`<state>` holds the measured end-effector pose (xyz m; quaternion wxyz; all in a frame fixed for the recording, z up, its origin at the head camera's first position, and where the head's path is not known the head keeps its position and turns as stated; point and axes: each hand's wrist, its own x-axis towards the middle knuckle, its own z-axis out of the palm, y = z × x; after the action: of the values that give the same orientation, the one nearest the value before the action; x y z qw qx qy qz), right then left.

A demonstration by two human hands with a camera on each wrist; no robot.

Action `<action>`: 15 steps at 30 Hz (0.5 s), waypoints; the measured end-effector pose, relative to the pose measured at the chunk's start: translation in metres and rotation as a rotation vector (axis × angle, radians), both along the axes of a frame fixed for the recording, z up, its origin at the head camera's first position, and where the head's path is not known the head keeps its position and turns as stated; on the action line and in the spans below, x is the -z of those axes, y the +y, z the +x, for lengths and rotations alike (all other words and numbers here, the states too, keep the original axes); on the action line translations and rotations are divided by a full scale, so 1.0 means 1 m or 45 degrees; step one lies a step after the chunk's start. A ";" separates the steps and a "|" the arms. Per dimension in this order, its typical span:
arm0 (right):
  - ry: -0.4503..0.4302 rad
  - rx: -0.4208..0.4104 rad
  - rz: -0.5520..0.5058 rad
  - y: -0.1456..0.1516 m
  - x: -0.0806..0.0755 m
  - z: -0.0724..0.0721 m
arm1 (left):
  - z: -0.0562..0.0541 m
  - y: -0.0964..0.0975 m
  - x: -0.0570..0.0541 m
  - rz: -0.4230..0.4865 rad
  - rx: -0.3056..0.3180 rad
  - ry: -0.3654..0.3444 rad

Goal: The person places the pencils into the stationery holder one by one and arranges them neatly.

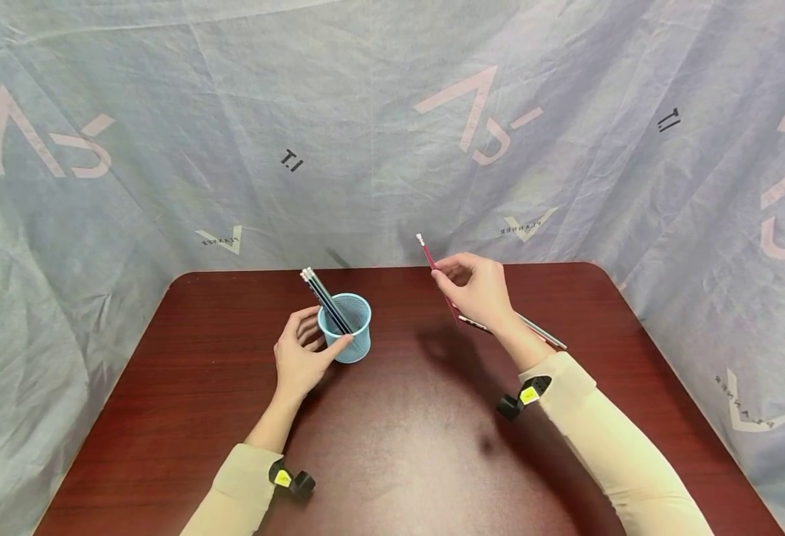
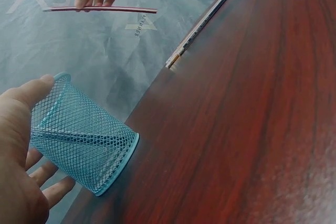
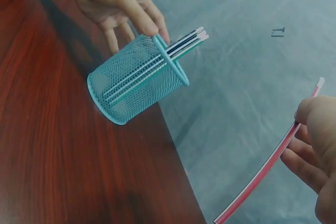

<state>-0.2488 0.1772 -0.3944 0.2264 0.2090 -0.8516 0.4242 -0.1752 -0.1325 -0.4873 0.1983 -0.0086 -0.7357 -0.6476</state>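
My left hand grips a light-blue mesh pencil cup, thumb on the near side and fingers round the left. The cup stands upright on the table, with several dark and green pencils leaning in it, their white ends above the rim. To the right, my right hand pinches a red pencil between thumb and fingers, raised above the table. This pencil slants, its white eraser end up. Beyond the right wrist, a few more pencils lie on the tabletop, partly hidden by the arm in the head view.
The dark red wooden table has rounded far corners. A grey printed cloth hangs behind it and along both sides. A small black device with a yellow label is strapped at each wrist.
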 end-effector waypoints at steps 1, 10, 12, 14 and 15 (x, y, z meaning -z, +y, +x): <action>-0.009 0.007 -0.014 -0.002 -0.001 -0.001 | 0.000 0.000 0.000 0.001 0.004 0.004; -0.095 -0.060 -0.180 -0.021 -0.012 -0.008 | 0.002 -0.002 -0.002 -0.035 0.024 0.037; -0.123 -0.123 -0.286 -0.026 -0.015 -0.009 | 0.002 -0.003 -0.001 -0.048 0.023 0.039; -0.156 -0.194 -0.417 -0.032 -0.016 -0.010 | 0.001 -0.003 -0.001 -0.054 0.022 0.046; -0.173 -0.231 -0.484 -0.035 -0.016 -0.011 | 0.001 -0.004 -0.001 -0.054 0.022 0.053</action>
<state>-0.2601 0.1423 -0.3780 0.1648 0.2094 -0.7472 0.6089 -0.1741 -0.1360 -0.4868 0.2077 -0.0329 -0.7448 -0.6332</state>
